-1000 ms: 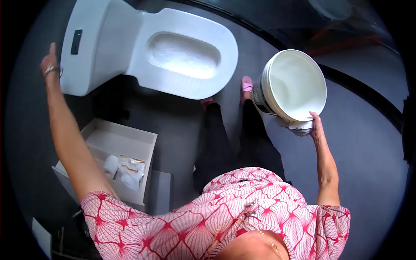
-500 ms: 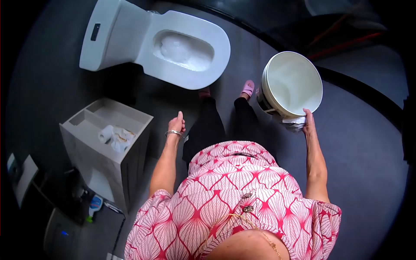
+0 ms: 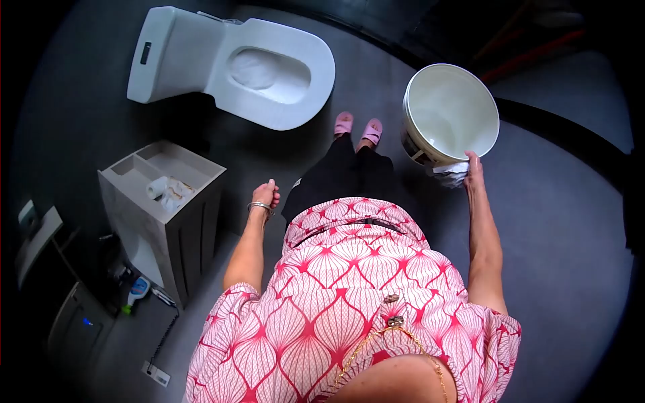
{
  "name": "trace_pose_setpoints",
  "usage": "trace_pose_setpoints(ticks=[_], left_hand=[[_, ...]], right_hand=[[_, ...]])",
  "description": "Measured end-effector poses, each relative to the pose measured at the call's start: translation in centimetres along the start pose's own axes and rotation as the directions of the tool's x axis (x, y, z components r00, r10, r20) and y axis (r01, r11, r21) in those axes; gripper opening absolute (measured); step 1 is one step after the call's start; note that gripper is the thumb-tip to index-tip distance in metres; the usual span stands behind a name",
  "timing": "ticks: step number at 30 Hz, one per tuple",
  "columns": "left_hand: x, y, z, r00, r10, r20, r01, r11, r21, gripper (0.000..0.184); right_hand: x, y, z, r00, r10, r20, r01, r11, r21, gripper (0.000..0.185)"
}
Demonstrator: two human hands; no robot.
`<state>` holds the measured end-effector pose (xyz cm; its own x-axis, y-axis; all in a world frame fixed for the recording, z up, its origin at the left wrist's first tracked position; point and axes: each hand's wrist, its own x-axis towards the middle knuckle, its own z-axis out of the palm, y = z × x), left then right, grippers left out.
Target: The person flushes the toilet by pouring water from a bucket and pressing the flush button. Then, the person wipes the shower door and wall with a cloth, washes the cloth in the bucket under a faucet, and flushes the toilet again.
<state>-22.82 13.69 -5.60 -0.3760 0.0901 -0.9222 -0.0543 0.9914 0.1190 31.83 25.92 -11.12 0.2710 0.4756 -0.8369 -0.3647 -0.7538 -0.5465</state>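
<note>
My right hand (image 3: 475,172) grips the near rim of a white bucket (image 3: 423,138), thumb at the lip. Against the bucket's outer side, beside that hand, is a crumpled white and grey cloth or paper (image 3: 449,172). The bucket is tilted so its pale inside faces me; it looks empty apart from a bright patch low inside. My left hand (image 3: 267,194), with a bracelet on the wrist, hangs loosely curled near my left thigh. I see nothing in its fingers.
A white toilet (image 3: 319,74) with its bowl uncovered stands ahead to the left. A grey cabinet (image 3: 195,161) to the left carries a paper roll (image 3: 157,187) and a crumpled bag (image 3: 177,195). A spray bottle (image 3: 138,289) and a power strip (image 3: 156,373) are on the floor.
My feet have come together, clear of the toilet's edge. The toilet has shifted slightly left in view. My right hand keeps its hold on the bucket, which sits slightly higher in view.
</note>
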Motion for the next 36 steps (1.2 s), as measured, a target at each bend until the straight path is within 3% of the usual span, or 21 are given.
trace_pose_setpoints(ticks=[5, 7, 15, 21, 23, 25, 28, 31, 36], left_hand=[[3.3, 0.6, 2.0, 0.998, 0.027, 0.050, -0.029, 0.999, 0.043, 0.031], [5.0, 1.3, 2.8, 0.996, 0.086, 0.039, -0.087, 0.996, 0.016, 0.030], [8.8, 2.4, 4.6, 0.983, 0.181, -0.002, -0.180, 0.977, 0.110, 0.028], [7.8, 0.9, 4.0, 0.984, 0.177, -0.031, -0.174, 0.981, 0.088, 0.026], [7.6, -0.3, 4.5, 0.983, 0.176, -0.051, -0.174, 0.984, 0.047, 0.026], [7.1, -0.9, 5.1, 0.986, 0.157, -0.062, -0.154, 0.987, 0.044, 0.025], [6.2, -1.5, 6.4, 0.988, 0.131, -0.079, -0.131, 0.991, 0.015, 0.024], [5.7, -1.7, 7.3, 0.989, 0.136, -0.051, -0.138, 0.990, -0.027, 0.024], [5.4, -1.7, 8.2, 0.979, 0.180, -0.101, -0.186, 0.981, -0.055, 0.025]], right_hand=[[4.2, 1.8, -4.0, 0.994, -0.046, -0.098, 0.038, 0.996, -0.082, 0.041], [0.6, -0.3, -1.0, 0.997, -0.038, -0.060, 0.039, 0.999, 0.012, 0.045], [5.8, 2.9, -4.8, 1.000, 0.009, -0.025, -0.005, 0.988, 0.155, 0.041], [6.7, 3.1, -6.5, 0.989, 0.052, -0.138, -0.049, 0.998, 0.024, 0.040], [8.3, 4.0, -7.7, 0.993, 0.022, -0.116, -0.017, 0.999, 0.049, 0.040], [9.8, 4.4, -8.5, 0.986, 0.133, -0.097, -0.127, 0.990, 0.062, 0.039], [10.8, 5.0, -9.4, 0.985, 0.169, -0.027, -0.166, 0.982, 0.085, 0.040], [10.5, 4.8, -9.5, 0.990, 0.137, -0.028, -0.136, 0.990, 0.047, 0.045], [11.5, 5.3, -10.6, 0.991, 0.125, 0.052, -0.128, 0.990, 0.054, 0.037]])
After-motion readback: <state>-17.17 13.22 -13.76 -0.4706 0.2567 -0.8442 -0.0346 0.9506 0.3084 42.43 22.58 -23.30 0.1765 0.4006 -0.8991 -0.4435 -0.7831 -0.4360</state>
